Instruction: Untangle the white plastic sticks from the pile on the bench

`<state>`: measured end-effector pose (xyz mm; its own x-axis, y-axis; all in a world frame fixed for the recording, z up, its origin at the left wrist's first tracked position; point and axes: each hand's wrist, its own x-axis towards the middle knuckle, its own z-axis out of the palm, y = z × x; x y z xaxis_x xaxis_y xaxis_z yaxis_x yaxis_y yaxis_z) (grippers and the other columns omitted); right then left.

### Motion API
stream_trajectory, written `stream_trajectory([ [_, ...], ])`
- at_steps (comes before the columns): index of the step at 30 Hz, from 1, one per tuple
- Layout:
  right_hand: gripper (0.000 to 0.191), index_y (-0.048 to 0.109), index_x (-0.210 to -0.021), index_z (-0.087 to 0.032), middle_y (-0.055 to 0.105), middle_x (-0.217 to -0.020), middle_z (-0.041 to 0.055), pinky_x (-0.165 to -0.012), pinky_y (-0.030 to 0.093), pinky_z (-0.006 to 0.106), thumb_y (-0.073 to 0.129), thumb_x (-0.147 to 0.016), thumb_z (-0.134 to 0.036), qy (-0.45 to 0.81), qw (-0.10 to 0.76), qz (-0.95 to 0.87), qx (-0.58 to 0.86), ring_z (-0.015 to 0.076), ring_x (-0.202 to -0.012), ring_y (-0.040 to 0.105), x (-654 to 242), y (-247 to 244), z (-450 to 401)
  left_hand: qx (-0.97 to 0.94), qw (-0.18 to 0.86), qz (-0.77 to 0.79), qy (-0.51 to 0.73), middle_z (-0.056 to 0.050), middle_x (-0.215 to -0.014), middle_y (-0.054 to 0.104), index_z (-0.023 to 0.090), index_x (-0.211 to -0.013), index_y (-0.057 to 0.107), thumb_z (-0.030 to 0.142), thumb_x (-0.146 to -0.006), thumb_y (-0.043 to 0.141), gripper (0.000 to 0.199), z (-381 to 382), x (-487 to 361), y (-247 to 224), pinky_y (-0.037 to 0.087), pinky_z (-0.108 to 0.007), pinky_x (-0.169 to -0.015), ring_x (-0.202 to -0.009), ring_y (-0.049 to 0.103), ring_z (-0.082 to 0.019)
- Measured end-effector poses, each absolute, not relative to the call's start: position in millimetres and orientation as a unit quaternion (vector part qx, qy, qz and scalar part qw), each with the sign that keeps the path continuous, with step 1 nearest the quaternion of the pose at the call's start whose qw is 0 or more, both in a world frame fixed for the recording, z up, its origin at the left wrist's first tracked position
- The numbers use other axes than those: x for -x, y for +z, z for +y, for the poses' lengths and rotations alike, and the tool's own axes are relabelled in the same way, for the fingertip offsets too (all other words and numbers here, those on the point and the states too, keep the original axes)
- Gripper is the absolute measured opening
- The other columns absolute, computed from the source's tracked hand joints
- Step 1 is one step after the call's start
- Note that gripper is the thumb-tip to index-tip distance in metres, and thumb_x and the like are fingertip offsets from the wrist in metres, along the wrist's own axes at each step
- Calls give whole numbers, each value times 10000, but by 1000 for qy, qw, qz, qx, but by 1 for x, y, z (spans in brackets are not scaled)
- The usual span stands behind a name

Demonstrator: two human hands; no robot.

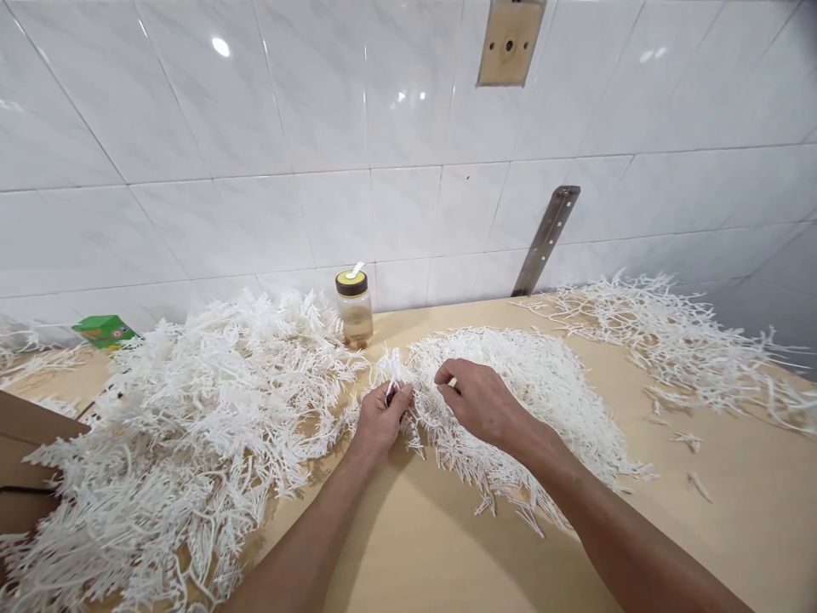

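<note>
Left hand has its fingers pinched on a thin, white, branching sprig, held at 12 o'clock above the tan wooden bench! Right hand hovers at 3 o'clock from it, fingers curled narrow; whether they grip a strand, I can't tell. Beneath it spreads a low mound of short white pieces. At the left hand's 9 o'clock, a big, tangled white heap; near 11, a clear, dark-lidded jar!
</note>
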<state>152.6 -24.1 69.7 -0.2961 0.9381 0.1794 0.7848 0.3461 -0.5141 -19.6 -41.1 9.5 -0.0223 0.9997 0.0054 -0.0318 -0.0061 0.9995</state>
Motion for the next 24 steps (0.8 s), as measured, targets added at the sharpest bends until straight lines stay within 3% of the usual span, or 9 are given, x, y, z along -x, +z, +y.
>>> stream_trajectory([
  [6, 270, 697, -906, -180, 620, -644, 5, -579, 426, 260, 450, -904, -290, 325, 238, -767, 499, 131, -555, 561, -146, 66, -26, -504, 492, 493, 511, 56, -557, 407, 176, -687, 524, 547, -784, 636, 400, -41, 19, 10, 295, -219, -506, -514, 353, -86],
  [15, 258, 650, -712, -169, 520, -478, -30, -406, 397, 213, 530, -841, -357, 372, 242, -710, 546, 105, -385, 505, -139, 54, -22, -534, 385, 526, 539, 48, -602, 455, 183, -728, 540, 449, -828, 593, 289, -36, 17, -5, 340, -226, -561, -568, 405, -103],
  [24, 216, 660, -827, -159, 481, -447, -60, -343, 378, 193, 583, -825, -360, 485, 262, -653, 520, 81, -323, 455, -145, 48, -15, -527, 388, 516, 553, 43, -602, 483, 179, -706, 573, 448, -799, 626, 289, -36, 16, 0, 347, -225, -553, -554, 412, -99],
])
